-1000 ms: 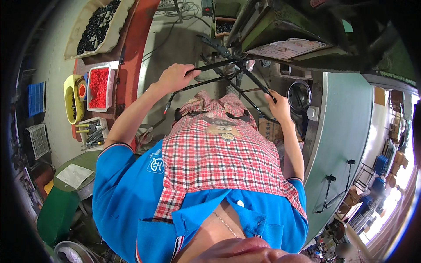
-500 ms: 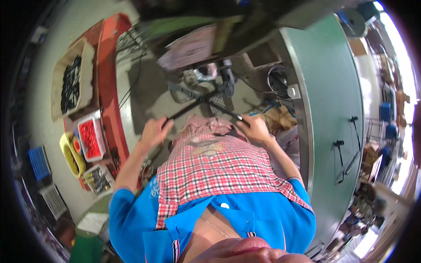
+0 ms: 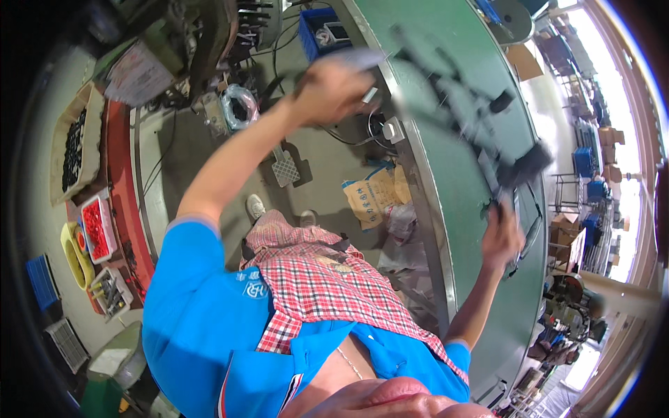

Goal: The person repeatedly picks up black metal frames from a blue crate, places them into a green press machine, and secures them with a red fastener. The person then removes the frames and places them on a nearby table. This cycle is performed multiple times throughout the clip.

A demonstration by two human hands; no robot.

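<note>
My right hand (image 3: 503, 237) is over the green tabletop, its fingers closed round a black rod-like part, smeared by motion. Beyond it a blurred tangle of black rods with blocky black ends (image 3: 526, 166) stretches across the table; where one piece stops and another starts cannot be made out. My left hand (image 3: 333, 90) is raised at the table's near metal edge, in front of my outstretched arm. Its fingers are blurred, with a greyish smear beside them, so whether it holds anything is unclear.
The green table (image 3: 404, 104) runs along the right. At left, a red bench (image 3: 127, 188) carries a bin of black parts (image 3: 77, 150) and a tray of red parts (image 3: 96, 226). A foot pedal (image 3: 284, 167), brown paper sack (image 3: 369, 198) and blue crate (image 3: 313, 35) are below.
Both hands have left the black rods' spot in front of the machine. My right hand swung right over the table with black rods; my left reached forward and right. The view turned right.
</note>
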